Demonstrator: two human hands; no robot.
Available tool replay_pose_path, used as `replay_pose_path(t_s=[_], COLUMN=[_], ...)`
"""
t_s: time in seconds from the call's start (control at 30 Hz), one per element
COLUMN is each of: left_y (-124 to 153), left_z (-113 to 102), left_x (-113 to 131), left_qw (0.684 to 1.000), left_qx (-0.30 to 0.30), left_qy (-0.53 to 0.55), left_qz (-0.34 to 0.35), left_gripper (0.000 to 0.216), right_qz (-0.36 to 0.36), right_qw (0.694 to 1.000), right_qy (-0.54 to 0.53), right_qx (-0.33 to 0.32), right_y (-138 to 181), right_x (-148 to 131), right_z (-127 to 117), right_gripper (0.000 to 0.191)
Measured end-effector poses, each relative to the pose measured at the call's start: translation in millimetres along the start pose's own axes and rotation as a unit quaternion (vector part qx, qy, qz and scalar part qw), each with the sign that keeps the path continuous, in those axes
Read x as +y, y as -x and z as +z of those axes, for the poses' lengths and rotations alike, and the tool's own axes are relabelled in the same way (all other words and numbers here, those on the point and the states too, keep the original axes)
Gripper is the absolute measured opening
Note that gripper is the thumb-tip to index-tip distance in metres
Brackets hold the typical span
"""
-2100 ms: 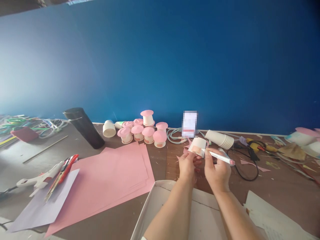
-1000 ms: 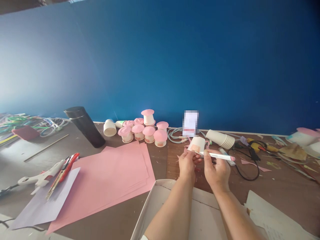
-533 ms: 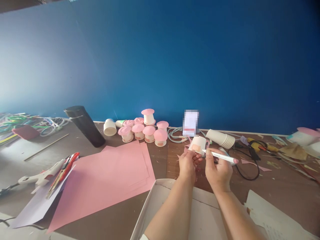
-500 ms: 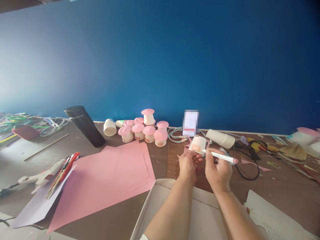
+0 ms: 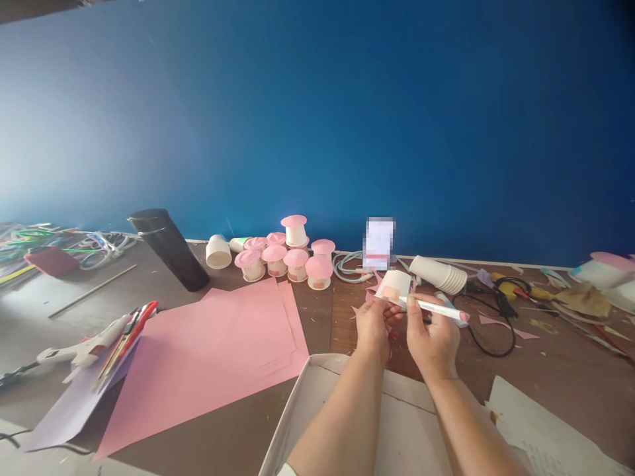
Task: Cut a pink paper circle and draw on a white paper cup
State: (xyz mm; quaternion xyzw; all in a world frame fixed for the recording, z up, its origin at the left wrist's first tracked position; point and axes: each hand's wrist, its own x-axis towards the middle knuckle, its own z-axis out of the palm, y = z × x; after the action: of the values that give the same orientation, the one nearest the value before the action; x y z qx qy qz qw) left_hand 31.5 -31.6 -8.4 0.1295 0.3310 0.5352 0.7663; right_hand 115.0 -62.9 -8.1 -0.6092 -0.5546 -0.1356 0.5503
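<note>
My left hand (image 5: 374, 324) is closed round the lower edge of a white paper cup (image 5: 401, 283), which is tipped upside down and has a peach-coloured patch (image 5: 391, 293) on its side. Between the fingers of my right hand (image 5: 434, 340) is a white marker pen (image 5: 439, 309) with a pink end. Its tip meets the cup near the patch. Pink paper scraps lie behind and around the cup. To the left stand several cups with pink paper tops (image 5: 296, 258), grouped together.
Pink paper sheets (image 5: 223, 344) cover the table's left side, beside a glue gun (image 5: 84, 347) and a red cutter (image 5: 129, 337). A black bottle (image 5: 171, 251) stands behind them. Stacked paper cups (image 5: 439, 274) and cables (image 5: 510, 330) lie right. A white box lid (image 5: 292, 410) sits under my forearms.
The marker's tip has shifted slightly left along the cup, toward the patch. Both hands keep their holds, and the surrounding things stay in place.
</note>
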Motion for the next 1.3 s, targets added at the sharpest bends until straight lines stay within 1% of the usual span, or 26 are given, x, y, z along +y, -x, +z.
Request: replay_pose_path(t_s=[0.13, 0.47, 0.9, 1.07, 1.3], left_y=[-0.2, 1.3, -0.2, 0.4, 3.9], left_z=[0.7, 1.9, 0.3, 1.5, 4.0], left_x=[0.6, 1.9, 0.1, 0.5, 2.0], left_qw=[1.000, 1.000, 1.000, 1.000, 1.000], left_qx=[0.005, -0.007, -0.003, 0.004, 0.006], left_qy=[0.002, 0.022, -0.005, -0.014, -0.008], left_qz=[-0.002, 0.015, 0.007, -0.003, 0.004], left_gripper=[0.012, 0.013, 0.019, 0.014, 0.008], right_qz=[-0.002, 0.010, 0.009, 0.006, 0.004], right_qw=[1.000, 1.000, 1.000, 1.000, 1.000], right_qy=[0.003, 0.009, 0.008, 0.020, 0.024], right_qx=[-0.005, -0.017, -0.013, -0.006, -0.001], right_y=[0.1, 1.6, 2.3, 2.1, 1.8], right_x=[1.2, 0.2, 0.8, 0.6, 1.2], right_z=[0.0, -0.7, 0.2, -0.1, 0.3], right_gripper=[0.026, 0.027, 0.028, 0.029, 0.029])
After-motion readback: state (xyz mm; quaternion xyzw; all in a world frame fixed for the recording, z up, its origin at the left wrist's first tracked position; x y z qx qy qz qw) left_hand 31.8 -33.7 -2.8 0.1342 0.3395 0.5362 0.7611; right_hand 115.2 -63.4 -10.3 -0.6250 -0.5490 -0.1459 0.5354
